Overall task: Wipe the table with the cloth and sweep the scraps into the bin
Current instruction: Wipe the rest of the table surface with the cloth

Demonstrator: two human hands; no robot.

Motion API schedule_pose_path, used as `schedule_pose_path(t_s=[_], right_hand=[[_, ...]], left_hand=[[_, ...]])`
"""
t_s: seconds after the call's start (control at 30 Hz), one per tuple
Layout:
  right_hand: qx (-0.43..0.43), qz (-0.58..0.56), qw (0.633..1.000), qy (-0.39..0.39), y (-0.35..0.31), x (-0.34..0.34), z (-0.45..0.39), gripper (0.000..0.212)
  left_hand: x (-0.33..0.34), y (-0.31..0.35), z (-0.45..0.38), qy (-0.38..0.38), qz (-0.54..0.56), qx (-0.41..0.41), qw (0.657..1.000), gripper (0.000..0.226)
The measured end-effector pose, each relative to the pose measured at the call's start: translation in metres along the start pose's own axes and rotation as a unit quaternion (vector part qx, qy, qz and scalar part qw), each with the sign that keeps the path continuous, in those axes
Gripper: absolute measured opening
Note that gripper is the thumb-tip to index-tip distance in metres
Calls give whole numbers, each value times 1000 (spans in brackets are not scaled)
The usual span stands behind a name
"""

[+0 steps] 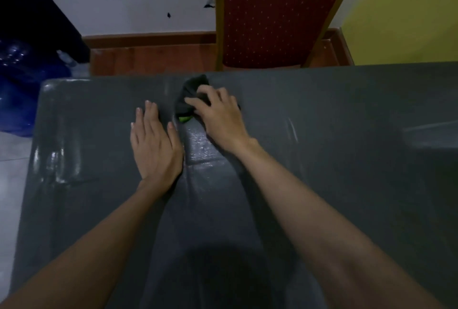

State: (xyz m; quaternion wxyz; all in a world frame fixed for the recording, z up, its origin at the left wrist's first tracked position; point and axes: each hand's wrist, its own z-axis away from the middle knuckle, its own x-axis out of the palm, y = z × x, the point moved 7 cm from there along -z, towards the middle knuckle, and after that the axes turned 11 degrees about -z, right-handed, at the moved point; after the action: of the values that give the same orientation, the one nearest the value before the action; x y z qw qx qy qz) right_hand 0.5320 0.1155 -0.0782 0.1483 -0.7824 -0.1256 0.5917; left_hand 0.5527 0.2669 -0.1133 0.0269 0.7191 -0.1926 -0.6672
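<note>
A dark grey table [334, 160] fills the lower part of the view. Near its far edge lies a crumpled dark cloth [189, 90] with a small green patch at its near end. My right hand [220, 112] presses down on the cloth with its fingers curled over it. My left hand [155, 145] rests flat on the table just left of the cloth, fingers together and holding nothing. A wet, shiny streak runs on the table between my hands. No scraps or bin can be made out.
A red upholstered chair [280, 11] with a wooden frame stands behind the table's far edge. A blue plastic bag [22, 85] sits on the floor at the left. The table's left edge [32, 160] is close to my left hand.
</note>
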Motion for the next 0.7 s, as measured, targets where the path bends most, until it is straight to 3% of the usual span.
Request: schedule_pose_path(t_s=[0.03,0.1,0.17,0.23,0.27,0.3,0.37,0.4,0.47,0.5,0.6,0.7], right_hand=[[-42,8,999,-22,6,-3,-7,33],[27,27,999,9,56,-19,-8,34],[253,57,959,113,123,-54,9,34],[460,43,858,225,150,-71,22,31],[478,27,845,237,139,-66,13,31],[426,8,879,216,117,-52,-8,31],[201,-52,971,119,45,-15,-53,31],[95,-42,993,48,7,5,-61,31],[13,7,999,-29,-19,25,-61,33],[30,21,999,-18,-2,18,-60,34],[226,64,969,81,109,-34,-15,36],[403,152,886,171,213,-114,80,34]], left_hand=[[-1,0,0,1,-1,4,1000,56],[-2,2,1,-4,-2,8,1000,57],[-2,4,2,-11,-12,8,1000,56],[0,8,2,-15,-26,4,1000,56],[0,8,1,-17,-32,3,999,56],[1,8,0,-18,-35,1,999,56],[2,7,1,-20,-37,1,999,54],[2,6,1,-22,-38,4,999,54],[1,5,1,-20,-39,8,999,54],[1,4,1,-17,-38,8,999,54],[1,5,0,-12,-34,4,999,54],[1,7,1,-13,-34,5,999,56]])
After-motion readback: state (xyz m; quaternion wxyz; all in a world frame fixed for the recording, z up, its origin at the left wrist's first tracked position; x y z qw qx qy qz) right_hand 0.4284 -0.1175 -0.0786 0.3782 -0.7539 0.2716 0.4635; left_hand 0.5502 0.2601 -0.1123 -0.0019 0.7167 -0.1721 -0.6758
